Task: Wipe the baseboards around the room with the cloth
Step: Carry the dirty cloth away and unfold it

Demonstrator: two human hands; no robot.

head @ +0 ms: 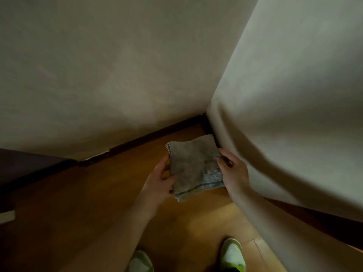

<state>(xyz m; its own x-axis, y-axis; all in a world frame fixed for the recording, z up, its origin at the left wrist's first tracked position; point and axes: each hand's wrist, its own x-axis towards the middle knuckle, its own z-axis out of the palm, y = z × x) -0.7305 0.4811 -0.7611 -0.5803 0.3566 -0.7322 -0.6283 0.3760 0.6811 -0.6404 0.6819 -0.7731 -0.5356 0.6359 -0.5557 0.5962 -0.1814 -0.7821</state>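
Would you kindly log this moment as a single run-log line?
stage: cloth prep | both hands hold folded grey terry cloth | cloth off dark brown baseboard | wiping: not begun

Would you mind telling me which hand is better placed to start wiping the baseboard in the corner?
Right, probably: the right hand grips the cloth beside the corner's dark baseboard; the left hand holds the far edge.

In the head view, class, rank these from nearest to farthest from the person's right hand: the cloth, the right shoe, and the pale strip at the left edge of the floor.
1. The cloth: in the grip of the right hand, at the corner.
2. The right shoe: below, near the bottom edge.
3. The pale strip: far left edge of the floor.
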